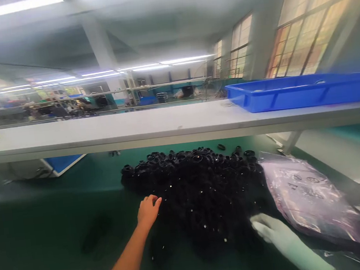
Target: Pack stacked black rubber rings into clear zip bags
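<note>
A large heap of small black ring-shaped parts point(201, 184) covers the middle of the green work surface, with small white specks scattered over it. At the heap's left edge is my left hand point(149, 208), bare, its fingers loosely bent and thumb apart, with nothing visible in it. My right hand point(268, 226), in a white glove, hovers by the lower right side of the heap. Its fingers are loosely curved, and I see nothing held between them. Whether either hand touches the black parts is hard to make out.
A clear plastic bag point(307, 194) with printing lies right of the heap. Above, a white shelf point(133, 125) spans the view and carries a blue tray point(305, 92). A blue-and-white panel point(63, 163) stands at the back left. Shelf supports point(293, 141) rise on the right.
</note>
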The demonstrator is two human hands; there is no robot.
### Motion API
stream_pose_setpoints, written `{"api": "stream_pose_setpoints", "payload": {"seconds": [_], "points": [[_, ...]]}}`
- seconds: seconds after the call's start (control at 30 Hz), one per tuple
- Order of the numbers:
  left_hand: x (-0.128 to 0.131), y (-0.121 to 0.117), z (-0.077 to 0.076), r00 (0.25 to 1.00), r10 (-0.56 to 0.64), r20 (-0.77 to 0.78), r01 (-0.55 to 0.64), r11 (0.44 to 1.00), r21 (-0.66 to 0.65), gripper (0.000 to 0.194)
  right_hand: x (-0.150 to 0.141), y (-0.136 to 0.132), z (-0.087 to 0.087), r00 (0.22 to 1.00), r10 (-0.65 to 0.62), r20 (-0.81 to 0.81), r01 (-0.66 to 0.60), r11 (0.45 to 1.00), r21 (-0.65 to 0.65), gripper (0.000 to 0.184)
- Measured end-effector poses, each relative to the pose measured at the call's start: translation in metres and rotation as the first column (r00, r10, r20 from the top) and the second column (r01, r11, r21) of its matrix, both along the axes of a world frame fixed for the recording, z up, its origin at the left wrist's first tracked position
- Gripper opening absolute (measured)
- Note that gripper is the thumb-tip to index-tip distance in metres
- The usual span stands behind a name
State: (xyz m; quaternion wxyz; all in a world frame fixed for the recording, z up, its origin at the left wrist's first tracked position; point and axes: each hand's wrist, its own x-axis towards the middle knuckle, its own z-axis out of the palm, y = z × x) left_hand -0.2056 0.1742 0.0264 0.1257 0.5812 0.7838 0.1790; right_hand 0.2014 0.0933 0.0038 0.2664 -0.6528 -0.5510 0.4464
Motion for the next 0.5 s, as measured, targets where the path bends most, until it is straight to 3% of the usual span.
{"api": "stream_pose_setpoints", "payload": {"seconds": [0.1,0.2,0.37,0.5], "points": [[0.015,0.05,0.013,0.995,-0.083,0.059,0.079,0.994,0.069,0.034,0.004,0.056,0.009,0.979,-0.025,0.203,-0.004,0.99,0.142,0.028],[0.026,0.102,0.026,0.99,-0.092,0.107,0.082,0.992,0.097,0.04,0.01,0.11,0.007,0.936,-0.132,0.326,0.064,0.975,0.211,0.033],[0.047,0.185,0.045,0.986,-0.089,0.14,0.074,0.991,0.111,0.037,0.04,0.196,-0.005,0.871,-0.268,0.413,0.155,0.946,0.286,0.04],[0.08,0.234,0.049,0.984,-0.059,0.169,0.02,0.975,0.222,0.025,0.06,0.253,-0.012,0.855,-0.294,0.428,0.161,0.934,0.319,0.036]]}}
